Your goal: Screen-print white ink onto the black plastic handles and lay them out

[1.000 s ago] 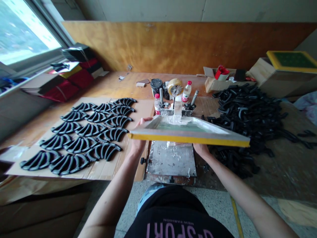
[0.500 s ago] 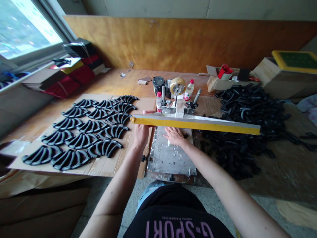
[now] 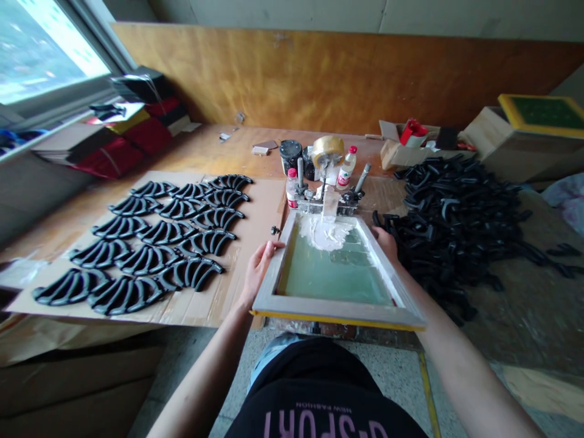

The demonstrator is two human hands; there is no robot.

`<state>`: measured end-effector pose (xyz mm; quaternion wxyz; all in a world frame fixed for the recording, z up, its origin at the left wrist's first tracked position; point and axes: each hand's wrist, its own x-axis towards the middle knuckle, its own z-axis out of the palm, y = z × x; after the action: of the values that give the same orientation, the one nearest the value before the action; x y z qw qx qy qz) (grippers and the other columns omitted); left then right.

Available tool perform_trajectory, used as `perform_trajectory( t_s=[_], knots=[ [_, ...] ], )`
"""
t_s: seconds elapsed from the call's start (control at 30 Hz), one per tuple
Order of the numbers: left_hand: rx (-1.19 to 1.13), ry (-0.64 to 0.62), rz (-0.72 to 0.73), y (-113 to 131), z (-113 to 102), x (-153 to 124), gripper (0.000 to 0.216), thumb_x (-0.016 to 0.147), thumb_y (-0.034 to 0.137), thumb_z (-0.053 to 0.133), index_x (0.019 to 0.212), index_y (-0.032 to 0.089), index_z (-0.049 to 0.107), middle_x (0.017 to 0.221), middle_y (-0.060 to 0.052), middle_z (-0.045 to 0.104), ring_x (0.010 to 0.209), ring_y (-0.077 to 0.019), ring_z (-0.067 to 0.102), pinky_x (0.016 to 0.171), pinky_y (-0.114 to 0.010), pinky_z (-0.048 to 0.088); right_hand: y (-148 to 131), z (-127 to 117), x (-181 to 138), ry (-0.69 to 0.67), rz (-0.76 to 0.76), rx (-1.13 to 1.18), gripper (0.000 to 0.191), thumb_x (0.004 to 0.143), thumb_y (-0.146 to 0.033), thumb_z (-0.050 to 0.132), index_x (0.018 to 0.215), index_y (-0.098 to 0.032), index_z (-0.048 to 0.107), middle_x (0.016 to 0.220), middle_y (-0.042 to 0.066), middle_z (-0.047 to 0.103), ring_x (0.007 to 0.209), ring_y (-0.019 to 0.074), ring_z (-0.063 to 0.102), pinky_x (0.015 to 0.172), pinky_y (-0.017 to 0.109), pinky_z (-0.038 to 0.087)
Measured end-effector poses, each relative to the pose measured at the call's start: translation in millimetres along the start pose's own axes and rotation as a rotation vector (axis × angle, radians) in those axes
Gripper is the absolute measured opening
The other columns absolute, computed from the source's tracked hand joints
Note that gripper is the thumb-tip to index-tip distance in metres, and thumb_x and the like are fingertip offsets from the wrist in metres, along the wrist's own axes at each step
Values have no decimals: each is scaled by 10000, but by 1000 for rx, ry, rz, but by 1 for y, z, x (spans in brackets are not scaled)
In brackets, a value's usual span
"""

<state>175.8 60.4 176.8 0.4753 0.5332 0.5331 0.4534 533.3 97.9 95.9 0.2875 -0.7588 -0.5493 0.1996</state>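
Observation:
A screen printing frame (image 3: 337, 309), with a grey rim, yellow front edge and green mesh, is lowered over the metal plate in front of me. White ink (image 3: 326, 236) lies on the far part of its mesh, by a pale scraper (image 3: 329, 204). My left hand (image 3: 260, 267) is closed on the frame's left side, thumb along the rim. At the right side, my right hand (image 3: 387, 244) grips the frame's edge, its fingers partly hidden. Behind stands the hinge clamp (image 3: 351, 199) that bears the frame. The frame covers the plate almost wholly.
To the left, rows of black curved pieces (image 3: 141, 258) lie on cardboard (image 3: 194, 304). A heap of similar black pieces (image 3: 456, 225) is on the right. Bottles (image 3: 347, 167), a dark jar (image 3: 291, 155) and a tape roll (image 3: 327, 149) stand behind the clamp. Cardboard boxes (image 3: 490, 143) sit at back right.
The screen frame has swung down from its raised position, so its mesh now shows. My right hand has left the plate and moved to the frame's right side. My left hand stays at its left side.

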Motion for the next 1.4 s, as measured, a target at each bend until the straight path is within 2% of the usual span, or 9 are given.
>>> perform_trajectory(
  t_s=[0.1,0.2,0.37,0.47,0.7,0.9,1.07,1.27,1.4],
  knots=[
    [26,-54,-150,-33,-2,-13,451,808,578,582,1034,198,674,802,-6,648,677,-137,569,596,-227,444,-13,-12,10,189,-73,-25,397,937,-273,495,1290,-100,545,1258,197,584,1134,287,572,1001,452,439],
    [11,-93,-259,-70,1,-14,668,783,553,614,1364,250,483,752,24,630,600,-124,558,544,-219,423,-56,1,21,265,-426,-91,603,844,-277,640,1401,-153,444,1453,152,424,1305,294,430,1072,427,376],
    [39,-112,-271,-110,5,-6,749,786,542,609,1434,225,407,716,36,587,565,-112,527,523,-218,401,-107,37,30,-45,-554,-338,312,835,-165,606,1147,-148,614,1125,130,632,1085,274,534,940,378,427],
    [54,-111,-282,-118,5,-4,730,784,551,607,1401,191,457,756,12,619,605,-122,550,549,-229,421,-102,45,15,-153,-567,-396,152,848,-121,537,944,-145,653,957,119,659,949,248,555,859,339,426],
    [124,-72,-282,-119,6,-7,651,800,548,587,1342,192,531,812,-19,655,698,-149,598,614,-247,462,-74,20,-29,-449,-1032,-267,256,765,-6,472,842,-180,643,842,55,632,876,201,547,795,288,412],
    [23,-79,-320,-109,7,-8,727,750,555,633,1358,183,495,731,7,638,595,-130,567,533,-229,426,-66,38,-31,-159,-945,-198,221,808,-19,499,888,-162,647,888,83,636,926,225,547,793,318,440],
    [-4,-88,-335,-92,7,-10,728,739,544,651,1355,190,495,734,6,649,583,-128,578,533,-225,436,-64,37,-39,-222,-982,-152,151,858,-112,560,928,-185,672,890,65,661,902,213,582,814,319,462],
    [-3,-105,-291,-32,-4,-12,627,776,595,620,1269,208,586,818,-10,674,653,-138,587,557,-222,431,-99,11,32,-26,-602,-178,543,818,-248,696,1335,-294,536,1059,37,700,887,221,630,781,315,472],
    [-83,-38,-121,9,-3,7,532,832,659,503,1013,193,683,913,-30,677,724,-156,610,620,-252,483,-66,-21,67,192,-325,-186,462,844,-263,638,1300,-265,566,937,33,717,811,221,639,757,327,472]
  ],
)
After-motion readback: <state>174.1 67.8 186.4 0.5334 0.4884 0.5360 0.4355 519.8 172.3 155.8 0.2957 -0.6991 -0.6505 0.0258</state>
